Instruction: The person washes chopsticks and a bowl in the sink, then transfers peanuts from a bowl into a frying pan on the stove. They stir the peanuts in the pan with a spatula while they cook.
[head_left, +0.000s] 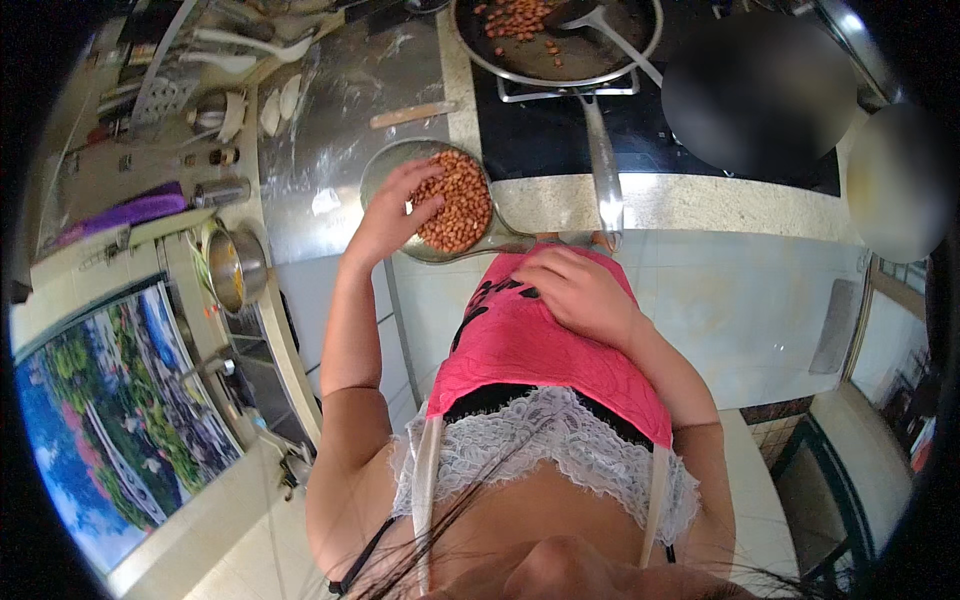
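Red-skinned peanuts (456, 202) lie heaped on the right side of a shallow round translucent dish (390, 161), at the front edge of the counter. My left hand (403, 199) reaches over the dish, its fingertips on the peanuts and its thumb apart from the fingers. Against the pink apron (540, 345) rests my right hand (577, 289), its fingers half curled. Whether they pinch the cloth is hidden. Toward this hand runs a narrow, handle-like part of the dish. More peanuts (517, 19) sit in a frying pan (517, 64) on the hob, with a spatula (600, 22) lying in it.
The frying pan's metal handle (604, 165) juts over the counter edge, right of the dish. A wooden stick (412, 115) lies behind the dish on the steel counter (337, 90). A metal bowl (240, 266) stands at left. Two blurred patches hide the right side.
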